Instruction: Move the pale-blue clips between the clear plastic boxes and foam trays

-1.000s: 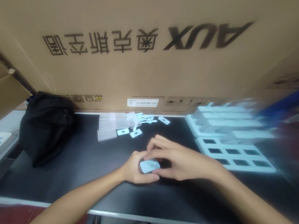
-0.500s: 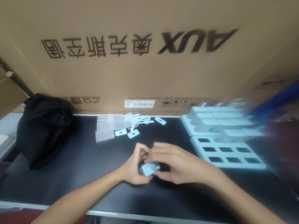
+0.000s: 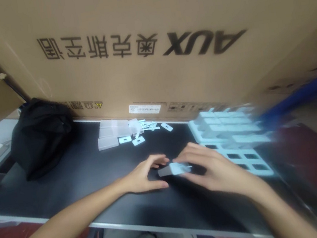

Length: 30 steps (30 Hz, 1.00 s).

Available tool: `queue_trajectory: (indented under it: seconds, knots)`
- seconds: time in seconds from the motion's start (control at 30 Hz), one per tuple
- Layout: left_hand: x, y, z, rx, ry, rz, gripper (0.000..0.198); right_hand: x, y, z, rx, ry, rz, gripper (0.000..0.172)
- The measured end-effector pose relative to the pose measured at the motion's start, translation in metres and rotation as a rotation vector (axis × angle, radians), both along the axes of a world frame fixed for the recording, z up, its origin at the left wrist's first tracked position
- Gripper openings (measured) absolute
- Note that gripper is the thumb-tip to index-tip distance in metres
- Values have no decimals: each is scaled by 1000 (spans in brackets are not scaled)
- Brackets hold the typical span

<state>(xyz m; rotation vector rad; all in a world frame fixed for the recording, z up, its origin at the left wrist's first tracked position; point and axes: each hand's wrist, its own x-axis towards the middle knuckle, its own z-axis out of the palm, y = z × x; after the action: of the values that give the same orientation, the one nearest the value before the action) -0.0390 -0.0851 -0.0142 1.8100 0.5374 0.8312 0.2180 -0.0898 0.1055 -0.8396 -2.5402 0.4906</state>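
My right hand (image 3: 210, 165) holds a small popsicle mould (image 3: 175, 168) by its right end, above the black table (image 3: 105, 182). The piece has a greyish translucent body on the left and a pale blue top on the right, a little blurred. Just left of it is my left hand (image 3: 145, 174), thumb and fingers apart, with nothing gripped. Beyond my right hand lies a pale blue rack (image 3: 246, 156) with rectangular openings, partly covered by that hand. Behind it, a similar rack holds several pale blue and translucent moulds (image 3: 231, 128).
Translucent mould bodies (image 3: 112, 129), flat pale blue pieces (image 3: 138, 141) and a heap of small sticks (image 3: 149, 125) lie at the table's back. A black bag (image 3: 42, 136) sits at left. A large cardboard box (image 3: 110, 78) stands behind, with a blue bar (image 3: 300, 93) at right.
My right hand has moved right with the popsicle mould, away from my left hand. My left hand's fingers have opened off it, and more of the mould shows.
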Motion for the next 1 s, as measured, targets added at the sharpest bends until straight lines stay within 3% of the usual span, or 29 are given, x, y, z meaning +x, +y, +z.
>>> queue_trajectory:
  seconds: [0.17,0.37,0.5,0.67,0.8,1.0]
  knots:
    - [0,-6,5,11,4,13,60,-27,-1,-21,-58,77,54,25]
    - [4,-7,-19,45,-288,28,55,-38,4,-37,-60,251,8,23]
    - [2,-6,-28,145,-291,125,43,-47,3,-41,-52,325,-36,9]
    - [-3,-6,-24,194,-262,232,36,-56,2,-46,-21,406,-86,10]
    - [-3,-7,-17,121,-324,304,34,-59,0,-54,-25,518,-122,12]
    - [-2,-8,-12,24,-367,364,29,-70,-4,-69,148,661,-203,19]
